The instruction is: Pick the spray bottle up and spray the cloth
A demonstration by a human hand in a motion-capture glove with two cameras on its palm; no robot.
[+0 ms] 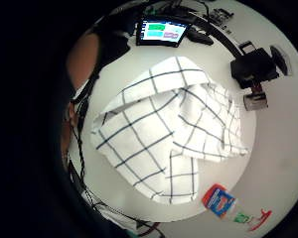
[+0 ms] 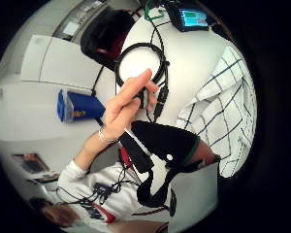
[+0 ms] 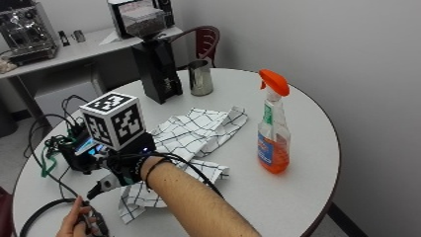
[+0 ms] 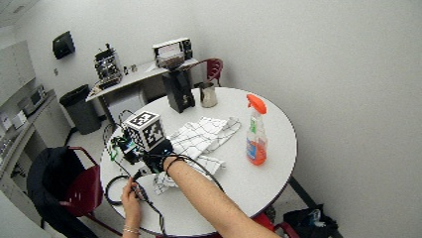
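Observation:
The spray bottle (image 3: 273, 136) stands upright at the right of the round white table (image 3: 309, 197), with orange liquid inside and an orange trigger head. A white cloth (image 3: 194, 138) with dark checks lies crumpled at the middle of the table. My gloved right hand (image 3: 125, 169) hovers over the cloth's left end, well left of the bottle, and holds nothing. The little finger side palm view looks down on the cloth (image 1: 159, 134), with the bottle (image 1: 223, 202) beyond its edge. No curled finger crosses either palm view.
A black grinder (image 3: 156, 66) and a steel jug (image 3: 200, 78) stand at the table's far side. A small screen device (image 3: 82, 148) and cables (image 3: 46, 217) lie at the left. The bare left hand (image 3: 75, 224) holds a cable there.

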